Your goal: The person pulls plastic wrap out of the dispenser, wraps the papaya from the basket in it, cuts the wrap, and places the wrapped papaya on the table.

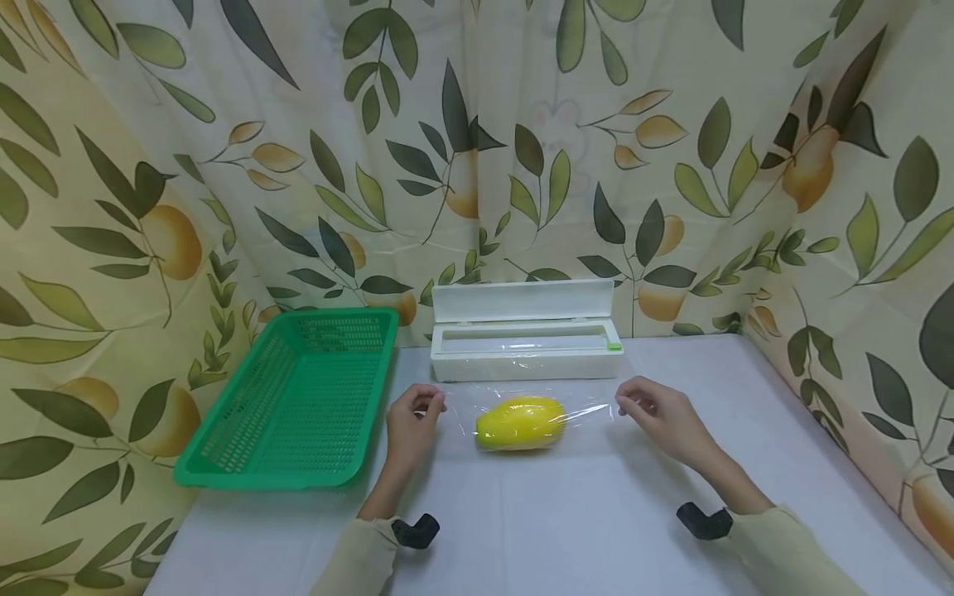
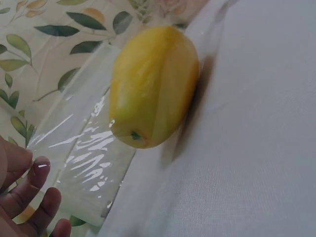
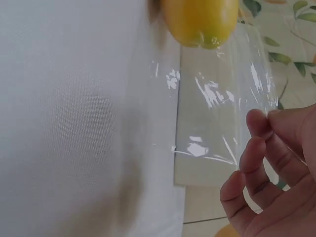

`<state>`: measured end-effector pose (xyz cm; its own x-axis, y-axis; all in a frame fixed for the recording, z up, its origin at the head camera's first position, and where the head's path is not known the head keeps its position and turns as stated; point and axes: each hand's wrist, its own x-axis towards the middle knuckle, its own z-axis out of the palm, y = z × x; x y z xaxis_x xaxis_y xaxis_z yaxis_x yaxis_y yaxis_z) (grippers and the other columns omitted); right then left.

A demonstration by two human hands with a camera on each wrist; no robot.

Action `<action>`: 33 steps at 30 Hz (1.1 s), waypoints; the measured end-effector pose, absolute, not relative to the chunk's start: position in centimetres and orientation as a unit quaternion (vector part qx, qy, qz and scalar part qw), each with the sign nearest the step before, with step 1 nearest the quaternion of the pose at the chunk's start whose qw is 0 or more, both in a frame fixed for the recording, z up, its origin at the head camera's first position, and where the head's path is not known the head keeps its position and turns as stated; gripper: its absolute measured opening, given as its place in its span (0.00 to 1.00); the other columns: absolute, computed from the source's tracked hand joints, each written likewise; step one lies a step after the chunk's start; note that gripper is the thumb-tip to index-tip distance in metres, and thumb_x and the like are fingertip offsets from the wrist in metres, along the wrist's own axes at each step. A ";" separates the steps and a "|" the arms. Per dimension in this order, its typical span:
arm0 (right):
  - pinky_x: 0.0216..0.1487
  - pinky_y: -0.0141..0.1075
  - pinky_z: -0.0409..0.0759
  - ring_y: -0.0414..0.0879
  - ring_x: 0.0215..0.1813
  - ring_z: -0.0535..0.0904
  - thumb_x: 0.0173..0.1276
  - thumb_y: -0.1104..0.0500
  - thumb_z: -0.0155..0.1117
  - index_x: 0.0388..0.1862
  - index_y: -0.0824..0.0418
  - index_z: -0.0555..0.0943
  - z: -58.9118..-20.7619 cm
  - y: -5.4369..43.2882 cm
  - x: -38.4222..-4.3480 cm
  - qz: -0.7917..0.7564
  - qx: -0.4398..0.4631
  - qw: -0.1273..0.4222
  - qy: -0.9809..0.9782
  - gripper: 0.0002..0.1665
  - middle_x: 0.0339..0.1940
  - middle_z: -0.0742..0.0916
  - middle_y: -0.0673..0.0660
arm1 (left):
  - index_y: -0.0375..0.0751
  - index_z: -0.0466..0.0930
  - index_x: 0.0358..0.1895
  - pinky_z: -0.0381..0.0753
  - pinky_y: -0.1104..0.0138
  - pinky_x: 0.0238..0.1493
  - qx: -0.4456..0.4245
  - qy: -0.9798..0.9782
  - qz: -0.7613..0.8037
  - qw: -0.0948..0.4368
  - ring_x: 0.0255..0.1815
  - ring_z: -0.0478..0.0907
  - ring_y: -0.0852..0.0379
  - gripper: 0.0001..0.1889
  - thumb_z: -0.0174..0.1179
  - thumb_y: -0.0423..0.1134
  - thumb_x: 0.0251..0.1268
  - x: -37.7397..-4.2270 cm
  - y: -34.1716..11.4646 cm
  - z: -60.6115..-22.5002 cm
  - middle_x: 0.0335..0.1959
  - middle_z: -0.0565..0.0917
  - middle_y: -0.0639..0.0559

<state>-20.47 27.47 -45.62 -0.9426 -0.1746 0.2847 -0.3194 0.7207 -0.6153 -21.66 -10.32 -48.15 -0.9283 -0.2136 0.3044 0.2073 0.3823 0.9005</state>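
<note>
A sheet of clear plastic wrap (image 1: 585, 411) stretches between both hands. My left hand (image 1: 411, 426) pinches its left edge between thumb and index finger. On the other side, my right hand (image 1: 667, 420) pinches the right edge the same way, its remaining fingers loosely bent. Between the hands lies a yellow oval fruit (image 1: 522, 424), greenish around its stem end, on the white cloth; the wrap overlaps it. In the left wrist view, shiny creases in the wrap show beside the fruit (image 2: 153, 89). Only one end of the fruit (image 3: 200, 22) appears in the right wrist view.
Behind the fruit stands a white plastic-wrap dispenser box (image 1: 525, 367), its lid raised, with a green slider at the right end. A green perforated basket (image 1: 365, 430) sits to the left. Leaf-patterned curtains (image 1: 492, 240) border the white-covered table (image 1: 566, 530).
</note>
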 end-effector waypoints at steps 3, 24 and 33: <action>0.33 0.32 0.78 0.47 0.35 0.82 0.74 0.65 0.64 0.44 0.61 0.83 -46.1 27.3 -21.3 0.347 0.129 0.093 -0.924 0.03 0.34 0.88 0.53 | 0.38 0.84 0.38 0.76 0.70 0.32 0.018 -0.817 -0.547 0.184 0.31 0.82 0.56 0.04 0.66 0.34 0.70 -22.2 -10.0 -48.3 0.27 0.87 0.52; 0.33 0.35 0.74 0.46 0.33 0.74 0.72 0.61 0.67 0.42 0.57 0.85 -48.7 26.7 -23.0 0.321 0.088 -0.035 -0.942 0.02 0.33 0.85 0.50 | 0.41 0.87 0.37 0.79 0.66 0.31 0.066 -0.873 -0.479 0.059 0.30 0.77 0.57 0.02 0.68 0.35 0.67 -22.7 -10.5 -50.9 0.28 0.83 0.53; 0.33 0.35 0.73 0.46 0.32 0.73 0.71 0.61 0.68 0.42 0.56 0.85 -49.4 26.5 -22.7 0.321 0.088 -0.038 -0.942 0.02 0.33 0.84 0.49 | 0.41 0.87 0.37 0.77 0.68 0.30 0.038 -0.865 -0.496 0.059 0.30 0.76 0.58 0.04 0.69 0.38 0.67 -22.6 -11.2 -52.0 0.28 0.84 0.56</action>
<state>-22.66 26.52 -49.39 -0.9815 -0.1907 -0.0147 -0.1421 0.7787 -0.6111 -22.64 -11.18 -51.98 -0.9900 -0.1256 0.0648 -0.0075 0.5048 0.8632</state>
